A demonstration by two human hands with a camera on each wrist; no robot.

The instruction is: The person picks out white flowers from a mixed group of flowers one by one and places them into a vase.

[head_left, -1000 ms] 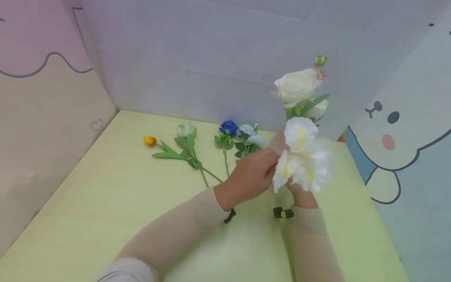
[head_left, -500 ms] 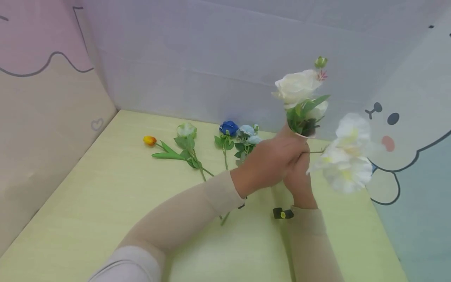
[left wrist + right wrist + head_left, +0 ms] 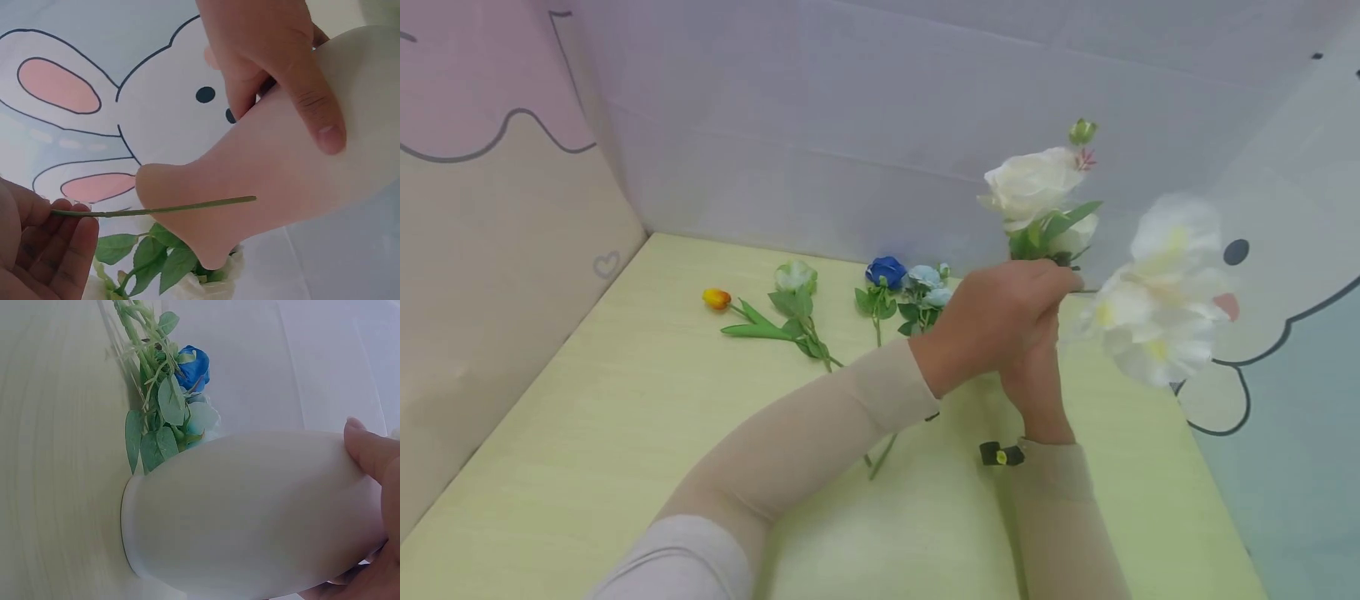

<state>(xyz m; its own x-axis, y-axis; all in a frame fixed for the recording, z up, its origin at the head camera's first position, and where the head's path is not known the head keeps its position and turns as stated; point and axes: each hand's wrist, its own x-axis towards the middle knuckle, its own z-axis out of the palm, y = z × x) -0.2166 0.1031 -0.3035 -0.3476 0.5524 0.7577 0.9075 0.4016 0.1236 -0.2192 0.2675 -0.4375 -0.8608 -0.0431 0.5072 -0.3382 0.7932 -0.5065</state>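
Observation:
My left hand (image 3: 988, 321) pinches the thin green stem (image 3: 169, 207) of a white flower with yellow centres (image 3: 1165, 296). The stem's cut end lies across the wavy mouth of a pale vase (image 3: 281, 162) in the left wrist view, and I cannot tell whether it is in front or inside. Around the vase's upper body, my right hand (image 3: 269, 69) holds on with thumb and fingers spread. White roses with green leaves (image 3: 1030, 187) stick up from the vase. In the head view the hands hide most of the vase; its base (image 3: 131, 525) shows in the right wrist view.
On the yellow table (image 3: 700, 450) lie an orange tulip (image 3: 717, 299), a pale green flower (image 3: 796, 276), a blue rose (image 3: 886, 272) and light blue flowers (image 3: 928, 287). Cloth walls with printed figures surround the table at the back and both sides.
My left hand has moved right and up with the white flower, crossing in front of the right hand. The flower head swung to the right. The right hand and vase stayed put.

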